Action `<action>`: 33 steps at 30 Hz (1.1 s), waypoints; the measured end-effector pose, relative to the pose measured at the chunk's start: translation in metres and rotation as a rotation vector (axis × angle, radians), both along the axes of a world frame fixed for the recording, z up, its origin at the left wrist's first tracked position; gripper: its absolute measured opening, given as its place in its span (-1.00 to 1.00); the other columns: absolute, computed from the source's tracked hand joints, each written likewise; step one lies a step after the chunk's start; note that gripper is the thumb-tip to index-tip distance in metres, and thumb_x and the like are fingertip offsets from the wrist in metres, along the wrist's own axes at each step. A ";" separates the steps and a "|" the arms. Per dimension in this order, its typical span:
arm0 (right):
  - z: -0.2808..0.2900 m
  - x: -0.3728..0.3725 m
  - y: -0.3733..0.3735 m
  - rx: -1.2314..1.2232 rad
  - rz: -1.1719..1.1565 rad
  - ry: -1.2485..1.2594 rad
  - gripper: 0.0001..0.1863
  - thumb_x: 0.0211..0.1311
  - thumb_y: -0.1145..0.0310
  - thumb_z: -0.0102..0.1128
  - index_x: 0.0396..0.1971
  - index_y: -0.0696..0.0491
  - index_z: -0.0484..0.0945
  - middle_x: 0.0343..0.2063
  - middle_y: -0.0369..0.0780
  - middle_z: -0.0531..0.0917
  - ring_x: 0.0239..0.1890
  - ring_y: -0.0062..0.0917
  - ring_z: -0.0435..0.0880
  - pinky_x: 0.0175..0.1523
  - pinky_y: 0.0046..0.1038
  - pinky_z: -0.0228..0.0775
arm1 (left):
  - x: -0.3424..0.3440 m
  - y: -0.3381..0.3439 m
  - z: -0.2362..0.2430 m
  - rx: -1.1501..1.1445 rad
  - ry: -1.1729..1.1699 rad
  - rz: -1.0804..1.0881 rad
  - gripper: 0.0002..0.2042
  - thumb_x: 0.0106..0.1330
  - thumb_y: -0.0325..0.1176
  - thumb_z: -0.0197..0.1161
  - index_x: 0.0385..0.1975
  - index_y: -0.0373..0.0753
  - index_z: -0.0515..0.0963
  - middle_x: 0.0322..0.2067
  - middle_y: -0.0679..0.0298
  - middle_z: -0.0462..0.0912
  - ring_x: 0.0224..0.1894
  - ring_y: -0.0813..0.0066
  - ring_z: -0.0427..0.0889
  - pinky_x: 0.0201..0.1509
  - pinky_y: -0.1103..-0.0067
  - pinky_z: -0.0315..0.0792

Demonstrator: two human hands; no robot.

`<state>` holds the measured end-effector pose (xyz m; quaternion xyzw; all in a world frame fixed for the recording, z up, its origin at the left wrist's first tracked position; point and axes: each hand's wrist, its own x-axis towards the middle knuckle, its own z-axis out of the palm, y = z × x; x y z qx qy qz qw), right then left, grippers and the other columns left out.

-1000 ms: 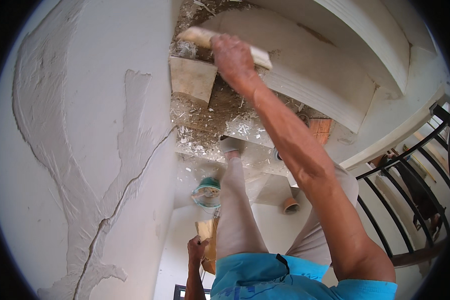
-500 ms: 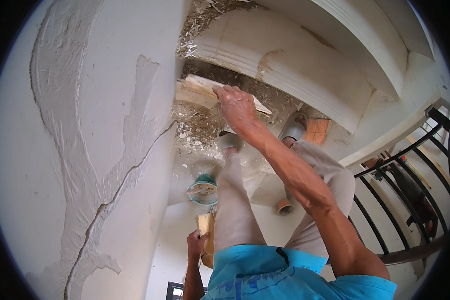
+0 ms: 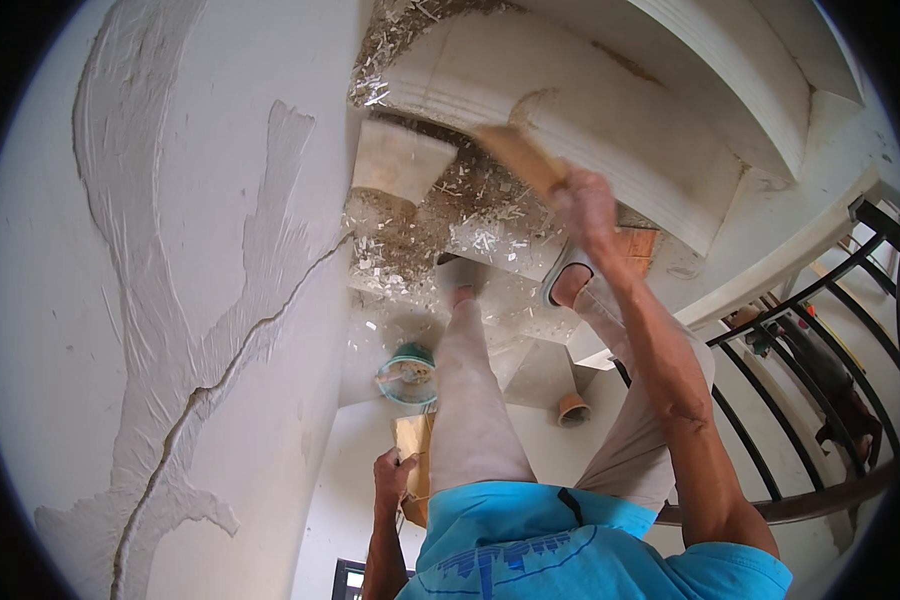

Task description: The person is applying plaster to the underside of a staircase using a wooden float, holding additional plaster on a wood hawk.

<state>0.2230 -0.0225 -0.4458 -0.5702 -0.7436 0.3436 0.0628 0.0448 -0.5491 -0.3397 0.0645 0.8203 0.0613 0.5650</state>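
Note:
My right hand (image 3: 588,210), blurred by motion, is closed round one end of a flat tan board (image 3: 518,158). The board slants up and left over the debris-strewn stair step, apart from my left hand. Low at my left side, my left hand (image 3: 395,472) grips the edge of a yellowish-tan piece (image 3: 413,440), a board or carton; my leg and shirt partly hide it. On the step against the wall lies a pale slab (image 3: 400,158). White chips and brown dirt (image 3: 480,205) are scattered beside it.
A cracked, patched white wall (image 3: 200,300) rises on the left. A green bucket (image 3: 407,375) and a clay pot (image 3: 573,409) stand lower down. Curved stairs (image 3: 580,110) rise ahead; a black railing (image 3: 800,320) runs on the right. An orange-brown block (image 3: 635,248) lies near my right foot.
My right hand has swung right with the board, uncovering the pale slab and debris. My right foot has shifted slightly left and nearer. My left hand has hardly moved.

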 end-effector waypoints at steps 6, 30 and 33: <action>0.009 0.013 0.074 0.313 -0.176 -0.295 -0.77 0.09 0.40 0.21 -0.22 0.04 0.61 -0.43 -0.05 0.69 -0.31 -0.14 0.69 -0.22 -0.17 0.52 | 0.004 -0.016 0.001 -0.066 -0.010 -0.031 -0.75 0.05 -0.30 0.37 -0.51 -0.39 0.53 -0.69 0.22 0.46 -0.61 0.55 0.35 -0.50 0.46 0.29; 0.006 0.132 0.113 0.542 -0.258 -0.354 -0.69 0.15 0.46 0.08 -0.11 -0.09 0.61 -0.28 -0.20 0.68 -0.27 -0.25 0.66 -0.15 -0.24 0.49 | -0.002 0.014 0.005 -0.062 -0.028 0.063 -0.74 0.05 -0.38 0.38 -0.62 -0.40 0.44 -0.71 0.28 0.42 -0.62 0.56 0.33 -0.53 0.46 0.29; -0.010 0.167 0.136 0.595 -0.187 -0.454 -0.61 0.13 0.50 0.09 -0.05 -0.17 0.60 -0.14 -0.27 0.66 -0.13 -0.29 0.64 -0.04 -0.30 0.48 | -0.007 0.001 0.002 -0.089 0.015 -0.088 -0.72 0.04 -0.35 0.39 -0.63 -0.40 0.43 -0.73 0.26 0.42 -0.64 0.55 0.33 -0.54 0.45 0.29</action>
